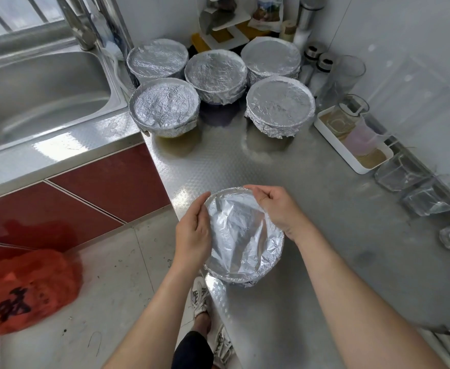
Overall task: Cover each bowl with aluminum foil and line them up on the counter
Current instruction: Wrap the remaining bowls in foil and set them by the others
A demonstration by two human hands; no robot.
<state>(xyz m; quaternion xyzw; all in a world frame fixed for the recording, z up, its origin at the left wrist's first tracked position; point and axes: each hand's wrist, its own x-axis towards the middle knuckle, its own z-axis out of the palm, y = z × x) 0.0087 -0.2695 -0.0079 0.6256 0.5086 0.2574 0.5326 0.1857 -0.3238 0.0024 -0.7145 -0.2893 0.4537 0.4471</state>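
A foil-wrapped bowl (242, 235) sits at the near edge of the steel counter (338, 249), close to its corner. The foil hides the bowl entirely, so neither its material nor its contents can be made out. The left grip (193, 235) cups the bowl's left side with the thumb on the rim. Its fingers curl round the foil edge, and their tips are out of sight behind the hand. The right grip (279, 209) curls over the far right rim and clamps the foil there, its fingertips tucked under and hidden.

Five more covered bowls (215, 73) cluster at the back of the counter, three behind and two in front, some touching. A yellowish base shows under the front left one (164, 106); the rest show only foil.

Along the right wall stands a white tray (351, 145) holding clear glasses, with more glasses (402, 171) beyond it. The nearest of these is cut off by the frame edge. At left the sink (32, 83) is only partly in view. A red bag (24, 288) lies blurred on the floor.
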